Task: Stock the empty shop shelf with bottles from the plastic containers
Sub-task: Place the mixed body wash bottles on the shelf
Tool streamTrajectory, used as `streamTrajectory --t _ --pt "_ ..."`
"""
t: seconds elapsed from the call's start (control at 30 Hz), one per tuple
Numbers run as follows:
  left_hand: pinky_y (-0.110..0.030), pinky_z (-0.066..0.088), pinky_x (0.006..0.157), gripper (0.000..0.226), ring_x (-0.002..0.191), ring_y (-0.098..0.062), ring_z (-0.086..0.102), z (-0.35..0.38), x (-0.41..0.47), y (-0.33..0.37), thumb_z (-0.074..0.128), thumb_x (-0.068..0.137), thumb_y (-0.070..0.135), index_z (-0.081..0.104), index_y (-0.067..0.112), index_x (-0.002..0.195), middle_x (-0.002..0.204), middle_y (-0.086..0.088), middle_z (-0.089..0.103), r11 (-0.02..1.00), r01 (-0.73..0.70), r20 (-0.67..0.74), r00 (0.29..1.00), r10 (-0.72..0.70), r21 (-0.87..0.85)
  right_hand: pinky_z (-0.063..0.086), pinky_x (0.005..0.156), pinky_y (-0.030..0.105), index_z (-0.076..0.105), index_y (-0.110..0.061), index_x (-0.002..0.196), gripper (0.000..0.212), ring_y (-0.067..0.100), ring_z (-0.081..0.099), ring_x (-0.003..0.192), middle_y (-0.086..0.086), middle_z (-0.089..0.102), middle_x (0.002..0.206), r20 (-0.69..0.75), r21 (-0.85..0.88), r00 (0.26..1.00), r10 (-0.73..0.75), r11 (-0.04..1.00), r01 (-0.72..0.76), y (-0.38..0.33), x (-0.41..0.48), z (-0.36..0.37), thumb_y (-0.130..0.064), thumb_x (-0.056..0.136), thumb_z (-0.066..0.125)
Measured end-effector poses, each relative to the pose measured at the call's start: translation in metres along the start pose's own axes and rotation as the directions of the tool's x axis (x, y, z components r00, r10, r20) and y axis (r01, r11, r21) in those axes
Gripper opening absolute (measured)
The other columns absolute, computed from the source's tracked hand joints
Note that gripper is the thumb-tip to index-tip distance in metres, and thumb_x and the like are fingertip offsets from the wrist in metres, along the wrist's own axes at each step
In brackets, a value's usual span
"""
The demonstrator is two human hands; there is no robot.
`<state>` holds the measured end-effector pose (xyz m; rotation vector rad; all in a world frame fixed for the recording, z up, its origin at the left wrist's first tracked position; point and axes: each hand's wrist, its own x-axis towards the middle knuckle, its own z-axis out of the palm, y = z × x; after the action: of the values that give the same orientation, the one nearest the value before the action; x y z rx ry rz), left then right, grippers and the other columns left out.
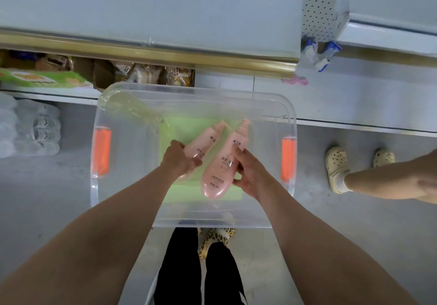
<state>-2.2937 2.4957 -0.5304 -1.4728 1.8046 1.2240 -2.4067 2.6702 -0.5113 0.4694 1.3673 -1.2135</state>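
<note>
A clear plastic container (113,106) with orange side handles sits on the floor below me, a green sheet on its bottom. Inside it my left hand (179,159) grips a pink pump bottle (207,142) near its base. My right hand (250,174) grips a second, larger-looking pink pump bottle (221,171) along its right side. Both bottles point their pumps away from me. The white shop shelf (165,8) runs across the top of the view, with a gold front strip.
A lower shelf at the left holds packaged snacks (132,70) and a green box (42,79). Wrapped packs (35,129) stand on the floor at left. Another person's leg and cream clogs (338,169) are at the right. My own legs are below the container.
</note>
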Motion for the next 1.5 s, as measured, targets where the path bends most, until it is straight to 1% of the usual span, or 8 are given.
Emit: streamTrajectory --t 0.37,0.5,0.63,0.77,1.07,1.17,1.3,1.5 --pt "-0.045 0.057 0.077 0.061 0.093 -0.034 0.070 -0.029 -0.094 -0.009 0.080 0.074 0.010 0.048 0.005 0.125 0.111 -0.015 0.068 0.733 0.175 0.283 0.959 0.024 -0.657 0.048 0.101 0.051 0.066 -0.031 0.122 0.036 0.018 0.065 0.106 0.002 0.070 0.118 -0.015 -0.154 0.999 -0.052 0.987 0.050 -0.032 -0.059 -0.007 -0.047 0.090 0.069" --pt "-0.044 0.057 0.075 0.074 0.099 -0.033 0.069 -0.043 -0.137 0.003 0.084 0.066 0.014 0.045 0.005 0.129 0.116 -0.014 0.068 0.633 0.134 0.263 0.958 0.113 -0.762 0.050 0.099 0.050 0.069 -0.033 0.119 0.034 0.016 0.062 0.102 -0.004 0.069 0.106 0.024 -0.174 0.992 -0.126 0.976 0.128 -0.051 -0.101 0.006 -0.047 0.088 0.071" --pt "-0.052 0.055 0.088 0.047 0.098 -0.031 0.068 -0.060 -0.181 0.023 0.076 0.082 0.009 0.048 0.009 0.120 0.112 -0.011 0.068 0.604 0.040 0.184 0.967 0.178 -0.796 0.054 0.094 0.046 0.072 -0.030 0.112 0.024 0.015 0.066 0.099 -0.006 0.074 0.098 0.046 -0.141 0.979 -0.201 0.968 0.205 -0.078 -0.155 0.020 -0.039 0.090 0.072" --pt "-0.039 0.055 0.071 0.043 0.086 -0.024 0.068 -0.084 -0.222 0.052 0.073 0.082 0.005 0.049 0.010 0.118 0.105 -0.008 0.068 0.547 -0.073 0.097 0.956 0.276 -0.834 0.056 0.085 0.039 0.073 -0.025 0.111 0.028 0.013 0.070 0.087 -0.002 0.075 0.098 0.085 -0.144 0.947 -0.309 0.937 0.319 -0.114 -0.209 0.029 -0.039 0.087 0.075" --pt "-0.042 0.056 0.077 0.077 0.096 -0.028 0.068 -0.161 -0.307 0.133 0.084 0.060 0.018 0.049 0.004 0.127 0.121 -0.016 0.065 0.408 -0.362 -0.076 0.818 0.570 -0.838 0.053 0.069 0.028 0.069 -0.018 0.098 0.030 0.019 0.062 0.078 -0.001 0.068 0.084 0.151 -0.195 0.777 -0.611 0.753 0.629 -0.208 -0.329 0.050 -0.045 0.085 0.072" --pt "-0.038 0.057 0.063 0.066 0.091 -0.027 0.069 -0.180 -0.329 0.156 0.081 0.063 0.020 0.051 0.010 0.121 0.118 -0.013 0.066 0.383 -0.436 -0.091 0.748 0.657 -0.814 0.055 0.081 0.036 0.070 -0.011 0.116 0.054 0.022 0.070 0.088 0.007 0.074 0.097 0.154 -0.211 0.707 -0.690 0.677 0.706 -0.234 -0.359 0.057 -0.049 0.078 0.076" --pt "-0.039 0.056 0.074 0.066 0.099 -0.030 0.068 -0.201 -0.346 0.181 0.081 0.064 0.015 0.050 0.006 0.121 0.120 -0.020 0.064 0.318 -0.520 -0.134 0.657 0.742 -0.792 0.048 0.101 0.048 0.071 -0.008 0.113 0.062 0.032 0.066 0.102 0.018 0.070 0.110 0.175 -0.199 0.591 -0.788 0.559 0.805 -0.269 -0.394 0.064 -0.051 0.070 0.080" --pt "-0.039 0.056 0.077 0.069 0.101 -0.031 0.068 -0.218 -0.363 0.212 0.085 0.064 0.016 0.050 0.008 0.122 0.117 -0.017 0.066 0.262 -0.577 -0.167 0.585 0.793 -0.774 0.053 0.076 0.031 0.070 -0.012 0.098 0.034 0.020 0.065 0.084 0.004 0.070 0.088 0.212 -0.253 0.439 -0.873 0.385 0.888 -0.323 -0.444 0.064 -0.042 0.081 0.077"
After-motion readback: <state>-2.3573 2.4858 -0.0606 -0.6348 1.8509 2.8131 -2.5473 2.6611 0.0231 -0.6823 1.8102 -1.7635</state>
